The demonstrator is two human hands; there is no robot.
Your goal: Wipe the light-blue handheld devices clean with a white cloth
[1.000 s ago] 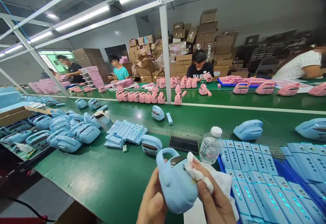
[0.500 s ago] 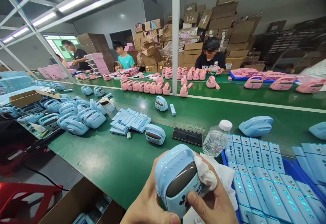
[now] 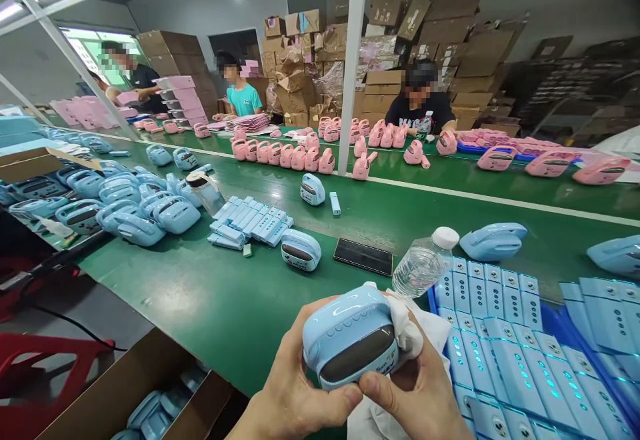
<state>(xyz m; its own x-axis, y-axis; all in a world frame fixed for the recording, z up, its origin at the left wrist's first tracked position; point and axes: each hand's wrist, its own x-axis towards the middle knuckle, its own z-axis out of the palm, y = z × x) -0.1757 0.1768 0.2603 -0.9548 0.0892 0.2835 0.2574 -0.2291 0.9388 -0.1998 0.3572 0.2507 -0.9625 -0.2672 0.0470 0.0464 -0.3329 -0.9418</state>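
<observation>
Two bare hands grasp one light-blue, rounded plastic device with a top handle and dark oval front panel (image 3: pixel 350 337) at the lower centre of the frame. The left hand (image 3: pixel 295 380) curls around its left side, thumb laid along the lower front edge. The right hand (image 3: pixel 430 383) closes on its right side, pinning one crumpled white cloth (image 3: pixel 407 333) against the shell; its thumb points inward, the two thumb tips close together. The device tilts, handle uppermost and panel turned toward the camera.

Just beyond, on the green work surface (image 3: pixel 200 307), are one similar blue device (image 3: pixel 301 251), one flat black phone (image 3: pixel 363 257) and one clear plastic bottle with a white cap (image 3: pixel 425 263), leaning. Farther off, one more blue device (image 3: pixel 313 190) stands near one small light-blue block (image 3: pixel 335 204). Two blue devices sit at the right, one cut by the frame edge. A heap of blue devices (image 3: pixel 120 190) fills the left, overlapping too much to count, as do the light-blue rectangular blocks (image 3: pixel 253 220) left of centre and the longer blue button panels (image 3: pixel 515 353) at lower right.

Across the upper middle, eight pink devices (image 3: pixel 287 157) form a front row; three larger-looking ones (image 3: pixel 550 163) line the right. Three people with visible heads are in the background.
</observation>
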